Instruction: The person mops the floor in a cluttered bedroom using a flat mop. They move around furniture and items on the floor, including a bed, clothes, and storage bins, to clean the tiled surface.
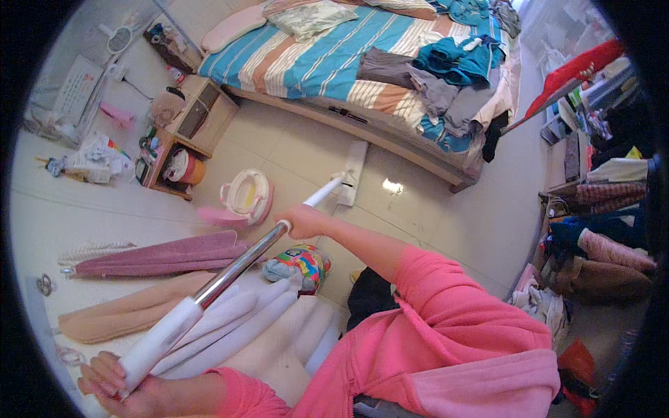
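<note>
A flat mop with a white and chrome pole (245, 263) slants across the view from the lower left to the floor. Around its upper white grip, my left hand (120, 384) is wrapped at the lower left. Farther down the pole, my right hand (304, 221) grips it near a white collar. The pale, narrow mop head (353, 173) lies on the tiled floor (279, 143), close to the side of the bed. Both my sleeves are pink.
A bed (313, 59) with striped bedding and clothes stands at the back. Left of the mop head are a pink-white potty seat (247, 196) and a wooden nightstand (202, 115). A colourful bundle (300, 268) and hanging towels (160, 256) are nearer. Clothes-laden shelves (606, 209) line the right.
</note>
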The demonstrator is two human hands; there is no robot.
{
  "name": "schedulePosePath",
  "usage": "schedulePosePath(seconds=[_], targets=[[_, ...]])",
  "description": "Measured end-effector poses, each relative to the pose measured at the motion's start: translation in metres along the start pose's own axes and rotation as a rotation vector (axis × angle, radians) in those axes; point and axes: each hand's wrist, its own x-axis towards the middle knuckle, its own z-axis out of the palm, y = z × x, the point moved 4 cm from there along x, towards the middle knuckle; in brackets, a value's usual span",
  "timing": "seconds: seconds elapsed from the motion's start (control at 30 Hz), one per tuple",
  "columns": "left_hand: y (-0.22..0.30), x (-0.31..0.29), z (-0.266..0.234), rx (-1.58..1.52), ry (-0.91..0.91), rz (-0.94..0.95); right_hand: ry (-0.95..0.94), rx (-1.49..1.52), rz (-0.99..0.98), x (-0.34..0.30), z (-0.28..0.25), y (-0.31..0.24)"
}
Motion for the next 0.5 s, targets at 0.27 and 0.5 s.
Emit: schedulePosePath(seconds=[0.27, 0.5], targets=[[0.027, -0.067, 0.065, -0.22, -0.255, 0.037, 0.354, -0.042, -0.07, -0.077, -0.021, 0.028], [0.064, -0.084, 0.04, -0.384, -0.414, -0.109, 0.365, -0.058, -0.142, -0.166, -0.038, 0.004]])
